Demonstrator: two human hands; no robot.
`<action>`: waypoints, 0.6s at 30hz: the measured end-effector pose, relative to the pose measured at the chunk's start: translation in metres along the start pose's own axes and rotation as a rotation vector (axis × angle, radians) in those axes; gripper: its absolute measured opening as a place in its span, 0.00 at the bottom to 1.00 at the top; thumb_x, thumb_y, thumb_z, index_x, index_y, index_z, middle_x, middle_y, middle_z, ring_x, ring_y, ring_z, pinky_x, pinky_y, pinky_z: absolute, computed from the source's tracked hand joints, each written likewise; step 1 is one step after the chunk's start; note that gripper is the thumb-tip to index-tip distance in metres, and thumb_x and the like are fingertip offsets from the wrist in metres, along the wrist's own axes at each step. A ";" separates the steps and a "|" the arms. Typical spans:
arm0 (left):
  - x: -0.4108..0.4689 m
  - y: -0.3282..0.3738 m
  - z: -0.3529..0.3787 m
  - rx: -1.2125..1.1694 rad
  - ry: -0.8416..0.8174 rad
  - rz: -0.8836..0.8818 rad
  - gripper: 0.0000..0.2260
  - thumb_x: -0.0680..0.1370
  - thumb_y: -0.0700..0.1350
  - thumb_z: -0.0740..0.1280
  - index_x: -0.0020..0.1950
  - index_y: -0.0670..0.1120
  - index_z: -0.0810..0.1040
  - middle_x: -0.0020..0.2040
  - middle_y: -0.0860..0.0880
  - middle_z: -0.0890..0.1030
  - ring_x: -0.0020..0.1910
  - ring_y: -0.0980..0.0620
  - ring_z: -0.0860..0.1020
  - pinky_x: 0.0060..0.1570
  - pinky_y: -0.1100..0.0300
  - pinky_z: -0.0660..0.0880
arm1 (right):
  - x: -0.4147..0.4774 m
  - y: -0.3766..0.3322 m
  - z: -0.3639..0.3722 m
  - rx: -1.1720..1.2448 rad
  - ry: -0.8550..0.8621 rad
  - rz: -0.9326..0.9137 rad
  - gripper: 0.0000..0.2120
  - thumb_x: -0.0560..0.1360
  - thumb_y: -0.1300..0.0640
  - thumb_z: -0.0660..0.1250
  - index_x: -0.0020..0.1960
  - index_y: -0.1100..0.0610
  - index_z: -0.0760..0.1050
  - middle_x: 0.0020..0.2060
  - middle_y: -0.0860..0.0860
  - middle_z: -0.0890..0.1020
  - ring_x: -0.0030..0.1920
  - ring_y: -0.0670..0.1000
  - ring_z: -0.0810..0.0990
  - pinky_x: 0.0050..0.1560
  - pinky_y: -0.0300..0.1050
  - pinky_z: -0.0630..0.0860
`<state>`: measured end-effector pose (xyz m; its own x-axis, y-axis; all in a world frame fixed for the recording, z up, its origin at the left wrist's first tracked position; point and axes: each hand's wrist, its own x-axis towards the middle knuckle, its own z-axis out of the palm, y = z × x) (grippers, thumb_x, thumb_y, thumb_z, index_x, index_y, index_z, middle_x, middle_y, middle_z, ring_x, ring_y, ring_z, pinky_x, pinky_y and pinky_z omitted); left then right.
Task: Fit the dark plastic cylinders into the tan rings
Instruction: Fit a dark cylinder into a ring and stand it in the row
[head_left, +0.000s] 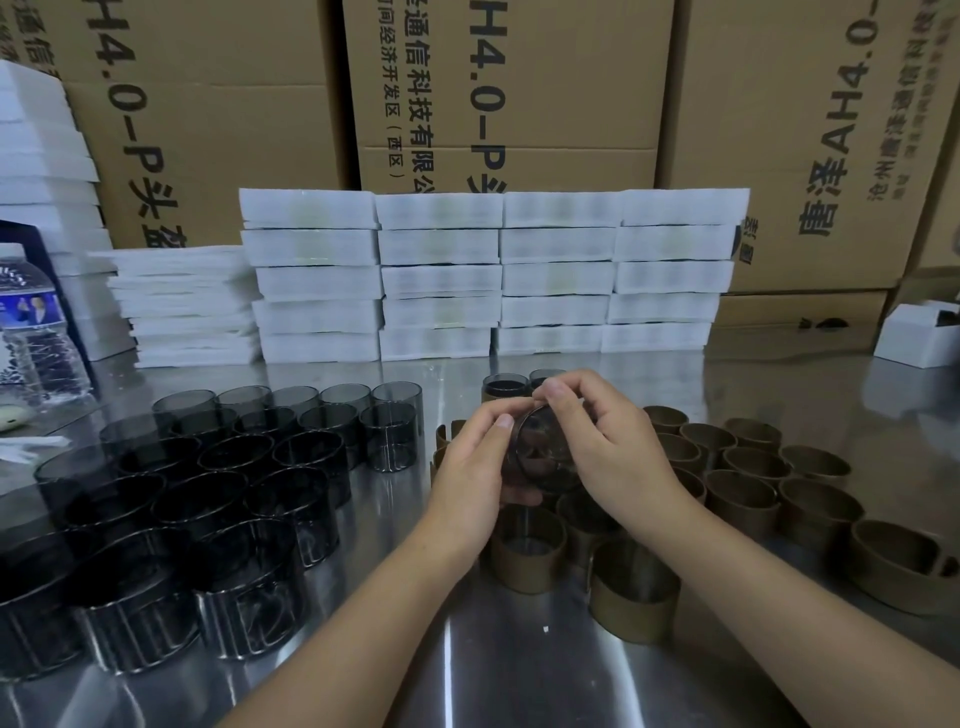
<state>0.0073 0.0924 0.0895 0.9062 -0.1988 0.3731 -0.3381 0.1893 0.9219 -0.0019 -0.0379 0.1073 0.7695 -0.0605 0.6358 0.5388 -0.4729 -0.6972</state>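
Both hands meet above the shiny metal surface (519, 675), holding one dark translucent plastic cylinder (543, 447) tilted, open end toward the camera. The left hand (475, 457) cups it from the side w/ fingers curled underneath & thumb on the rim; the right hand (608, 441) pinches the top rim w/ bent fingers. Can't tell if a ring is on it. Spare dark cylinders (208, 493) stand grouped at left, tan cardboard rings (743, 493) at right. White foam stacks (493, 275) sit behind.
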 end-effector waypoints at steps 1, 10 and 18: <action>0.000 0.000 0.000 -0.012 0.008 -0.002 0.16 0.84 0.43 0.54 0.52 0.56 0.81 0.53 0.46 0.83 0.49 0.47 0.83 0.33 0.59 0.78 | 0.000 0.000 0.000 0.018 -0.006 -0.005 0.08 0.80 0.50 0.60 0.44 0.43 0.75 0.35 0.43 0.80 0.39 0.39 0.77 0.41 0.34 0.72; 0.001 0.002 0.003 -0.187 0.131 -0.045 0.18 0.84 0.45 0.55 0.46 0.52 0.84 0.49 0.45 0.84 0.44 0.49 0.84 0.31 0.54 0.79 | 0.001 0.001 0.002 0.104 -0.049 -0.038 0.09 0.80 0.54 0.61 0.45 0.43 0.77 0.39 0.39 0.82 0.44 0.38 0.80 0.44 0.30 0.73; 0.002 0.001 0.001 -0.157 0.201 -0.070 0.17 0.84 0.45 0.54 0.48 0.50 0.83 0.42 0.48 0.85 0.39 0.50 0.84 0.29 0.57 0.79 | 0.001 0.000 0.001 0.088 -0.097 -0.059 0.10 0.81 0.56 0.60 0.47 0.43 0.77 0.43 0.39 0.83 0.48 0.38 0.80 0.50 0.31 0.74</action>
<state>0.0084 0.0908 0.0908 0.9635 -0.0247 0.2667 -0.2438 0.3316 0.9114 -0.0006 -0.0370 0.1075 0.7627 0.0528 0.6446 0.6090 -0.3939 -0.6884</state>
